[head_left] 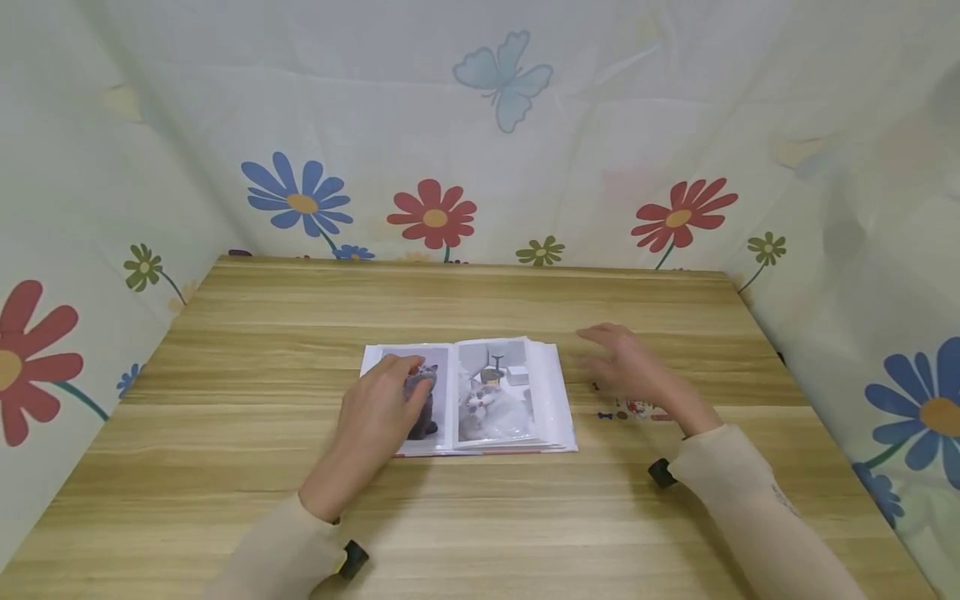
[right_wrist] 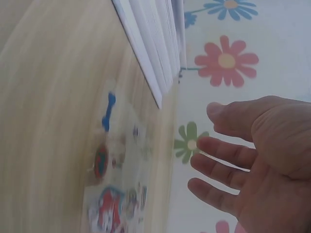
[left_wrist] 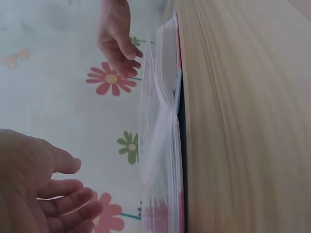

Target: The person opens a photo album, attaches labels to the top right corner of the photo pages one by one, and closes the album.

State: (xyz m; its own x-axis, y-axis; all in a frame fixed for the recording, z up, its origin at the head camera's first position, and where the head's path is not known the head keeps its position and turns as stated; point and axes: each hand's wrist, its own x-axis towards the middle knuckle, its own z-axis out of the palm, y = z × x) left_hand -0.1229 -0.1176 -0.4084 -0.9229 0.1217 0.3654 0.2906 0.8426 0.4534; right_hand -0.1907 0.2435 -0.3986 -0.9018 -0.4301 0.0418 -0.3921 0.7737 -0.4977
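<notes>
An open photo album (head_left: 553, 400) lies on the wooden table, with a dark cat photo (head_left: 426, 421) on its left page and a pale cat photo (head_left: 495, 412) on its right. Over the left page hovers my left hand (head_left: 378, 408), fingers loosely bent. In the left wrist view that hand (left_wrist: 43, 189) stands apart from the lifted clear pages (left_wrist: 153, 121) and holds nothing. My right hand (head_left: 630, 367), blurred, is to the right of the album above a clear sticker sheet (head_left: 645, 410). The right wrist view shows its fingers (right_wrist: 226, 167) relaxed around nothing.
The wooden table (head_left: 300, 308) reaches back to a white curtain (head_left: 375, 108) printed with flowers and a butterfly. Similar cloth hangs along both sides. A small black device (head_left: 352, 560) sits under the left wrist and another (head_left: 662, 473) under the right.
</notes>
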